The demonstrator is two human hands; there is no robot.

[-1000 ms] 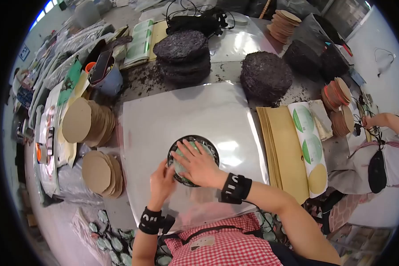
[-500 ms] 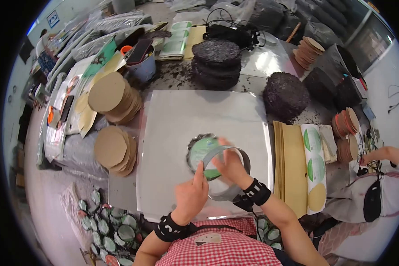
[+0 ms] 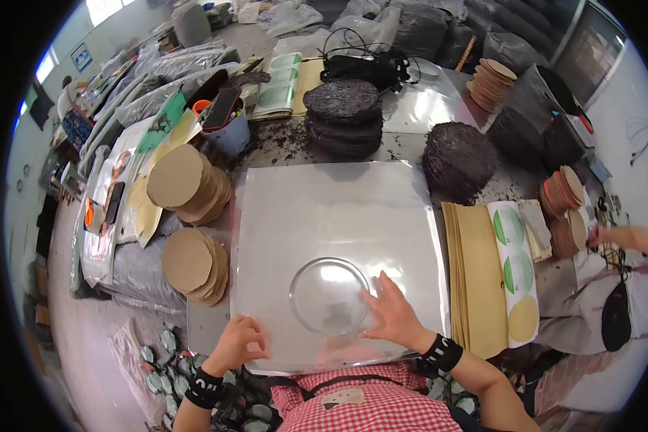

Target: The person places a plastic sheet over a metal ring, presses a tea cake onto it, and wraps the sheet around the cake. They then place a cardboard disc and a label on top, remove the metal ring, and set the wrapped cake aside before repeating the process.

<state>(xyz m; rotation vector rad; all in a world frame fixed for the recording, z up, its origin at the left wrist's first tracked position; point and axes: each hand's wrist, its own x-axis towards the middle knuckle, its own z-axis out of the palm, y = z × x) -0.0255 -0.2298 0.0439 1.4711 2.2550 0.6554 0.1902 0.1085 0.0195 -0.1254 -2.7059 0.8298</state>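
Observation:
A thin metal ring (image 3: 292, 297) lies flat on a stack of clear plastic sheets (image 3: 324, 216) in front of me. My right hand (image 3: 396, 317) is spread open at the ring's right side, its fingertips right at the rim. To the left, my left hand (image 3: 239, 344) hovers over the near left edge of the sheets, fingers loosely bent and apart, holding nothing. It is slightly blurred. Only the glossy sheet surface shows inside the ring.
Round brown cardboard discs (image 3: 176, 176) are stacked at left. Dark pressed cakes (image 3: 342, 119) stand behind the sheets. Yellow paper (image 3: 475, 281) and a green-and-white label strip (image 3: 517, 266) lie at right. Wrapped round pieces (image 3: 155, 385) fill the lower left. Another person's arm (image 3: 630, 239) reaches in at right.
Both hands have let go of the ring, which now lies on the sheets. The green-labelled round piece is gone from the sheets. My left hand has moved left and down.

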